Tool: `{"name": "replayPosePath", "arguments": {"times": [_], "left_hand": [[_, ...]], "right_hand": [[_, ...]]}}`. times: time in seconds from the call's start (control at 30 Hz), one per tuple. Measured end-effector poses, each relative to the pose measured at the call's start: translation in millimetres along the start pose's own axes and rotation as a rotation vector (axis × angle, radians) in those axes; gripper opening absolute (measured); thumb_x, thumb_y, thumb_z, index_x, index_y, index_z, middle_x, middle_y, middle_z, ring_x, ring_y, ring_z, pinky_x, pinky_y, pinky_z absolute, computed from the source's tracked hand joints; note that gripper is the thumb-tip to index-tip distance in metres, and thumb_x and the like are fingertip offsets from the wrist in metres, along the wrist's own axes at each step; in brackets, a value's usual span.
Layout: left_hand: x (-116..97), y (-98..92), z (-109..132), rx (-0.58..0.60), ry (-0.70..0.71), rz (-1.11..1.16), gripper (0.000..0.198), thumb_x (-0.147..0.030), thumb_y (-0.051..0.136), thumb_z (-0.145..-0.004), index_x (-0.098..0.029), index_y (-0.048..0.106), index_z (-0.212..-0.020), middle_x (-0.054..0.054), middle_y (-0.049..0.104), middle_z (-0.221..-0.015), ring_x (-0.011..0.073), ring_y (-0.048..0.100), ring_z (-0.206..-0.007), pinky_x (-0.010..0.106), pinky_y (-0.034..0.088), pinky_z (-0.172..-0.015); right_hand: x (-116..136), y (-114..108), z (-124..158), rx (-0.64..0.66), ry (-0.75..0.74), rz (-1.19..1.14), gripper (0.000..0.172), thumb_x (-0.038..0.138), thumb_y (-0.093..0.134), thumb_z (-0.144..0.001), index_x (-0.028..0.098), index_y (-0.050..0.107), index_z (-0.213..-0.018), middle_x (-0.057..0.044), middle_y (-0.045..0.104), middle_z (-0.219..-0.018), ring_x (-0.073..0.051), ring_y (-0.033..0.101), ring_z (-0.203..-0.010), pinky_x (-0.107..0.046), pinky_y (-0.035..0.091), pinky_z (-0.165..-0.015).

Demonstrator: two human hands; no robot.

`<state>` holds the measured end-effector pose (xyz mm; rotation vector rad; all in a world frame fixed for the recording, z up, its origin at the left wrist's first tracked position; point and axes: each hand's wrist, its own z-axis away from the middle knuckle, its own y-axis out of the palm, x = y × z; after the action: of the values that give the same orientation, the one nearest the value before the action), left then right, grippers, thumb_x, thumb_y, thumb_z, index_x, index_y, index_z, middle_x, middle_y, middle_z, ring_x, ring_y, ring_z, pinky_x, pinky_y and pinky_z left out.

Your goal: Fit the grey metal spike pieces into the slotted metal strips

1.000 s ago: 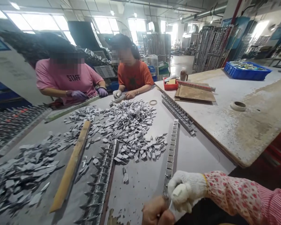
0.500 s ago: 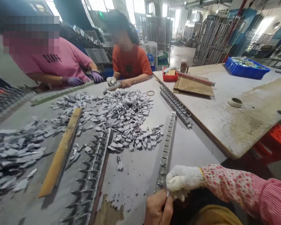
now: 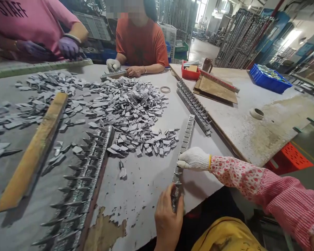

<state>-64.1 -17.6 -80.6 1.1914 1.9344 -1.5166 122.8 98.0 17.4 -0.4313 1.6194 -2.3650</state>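
A long narrow metal strip studded with small grey pieces lies on the grey table, running away from me. My bare left hand grips its near end at the table edge. My right hand, in a white knit glove, rests on the strip a little farther along, fingers curled against it. A large heap of small grey metal pieces lies left of the strip.
A second loaded strip lies at the seam with a worn board table. A spiked strip and a wooden bar lie to the left. Two people sit across, gloved hands on their own strips. A tape ring is nearby.
The view has tipped down and closer. My right hand slid forward along the strip, away from my left hand, which stays on the near end.
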Motion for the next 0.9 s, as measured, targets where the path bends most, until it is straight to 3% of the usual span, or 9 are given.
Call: {"name": "replayPosePath", "arguments": {"times": [0.3,0.47,0.6,0.67,0.77,0.83,0.9], "left_hand": [[8,9.4,3,-0.128,0.123,-0.043,0.034,-0.016,0.055,-0.09,-0.013,0.053,-0.123,0.011,0.068,-0.105,0.0204,0.064,-0.096,0.032,0.051,-0.084],[7,9.9,3,-0.088,0.103,0.029,0.037,-0.012,0.059,-0.087,-0.012,0.054,-0.123,0.012,0.068,-0.105,0.021,0.064,-0.099,0.032,0.049,-0.087],[2,5.3,5,-0.074,0.067,0.064,0.036,-0.013,0.057,-0.088,-0.015,0.054,-0.123,0.012,0.069,-0.105,0.0212,0.065,-0.098,0.033,0.051,-0.086],[4,-6.1,4,0.004,0.063,0.141,0.034,-0.023,0.057,-0.089,-0.017,0.054,-0.123,0.012,0.068,-0.107,0.0222,0.065,-0.099,0.034,0.052,-0.085],[18,-37.5,-8,0.169,-0.037,0.325,0.049,-0.049,0.049,-0.091,-0.017,0.049,-0.127,0.014,0.066,-0.111,0.0235,0.065,-0.098,0.034,0.054,-0.081],[34,-61.1,-27,0.086,-0.172,0.242,0.053,-0.057,0.046,-0.089,-0.017,0.05,-0.123,0.013,0.066,-0.105,0.0231,0.065,-0.092,0.034,0.054,-0.075],[54,-79.5,-53,-0.094,-0.303,-0.064,0.046,-0.056,0.053,-0.085,-0.017,0.056,-0.11,0.01,0.065,-0.095,0.024,0.062,-0.086,0.036,0.051,-0.074]], "right_hand": [[22,-10,-17,0.214,0.059,0.19,0.049,0.045,0.034,-0.094,0.016,0.071,-0.083,-0.013,0.071,-0.079,-0.023,0.068,-0.076,-0.028,0.045,-0.064],[27,-4,-28,0.312,-0.011,0.225,0.041,0.035,0.04,-0.093,0.014,0.072,-0.078,-0.016,0.07,-0.073,-0.027,0.068,-0.077,-0.033,0.048,-0.067],[32,4,-25,0.277,-0.009,0.23,0.035,0.027,0.043,-0.091,0.014,0.073,-0.079,-0.016,0.07,-0.073,-0.028,0.069,-0.078,-0.037,0.049,-0.067],[32,7,-22,0.234,0.053,0.224,0.043,0.035,0.04,-0.094,0.013,0.073,-0.079,-0.017,0.07,-0.073,-0.028,0.069,-0.075,-0.036,0.049,-0.066],[30,9,-18,0.163,0.066,0.219,0.053,0.044,0.034,-0.096,0.013,0.073,-0.077,-0.016,0.069,-0.071,-0.029,0.069,-0.072,-0.033,0.047,-0.061],[28,9,-14,0.131,-0.001,0.195,0.06,0.05,0.03,-0.096,0.014,0.072,-0.074,-0.014,0.067,-0.068,-0.028,0.068,-0.068,-0.03,0.043,-0.057],[26,9,-9,0.11,-0.065,0.153,0.071,0.062,0.024,-0.095,0.014,0.071,-0.07,-0.013,0.065,-0.063,-0.026,0.066,-0.063,-0.028,0.039,-0.054]]}}
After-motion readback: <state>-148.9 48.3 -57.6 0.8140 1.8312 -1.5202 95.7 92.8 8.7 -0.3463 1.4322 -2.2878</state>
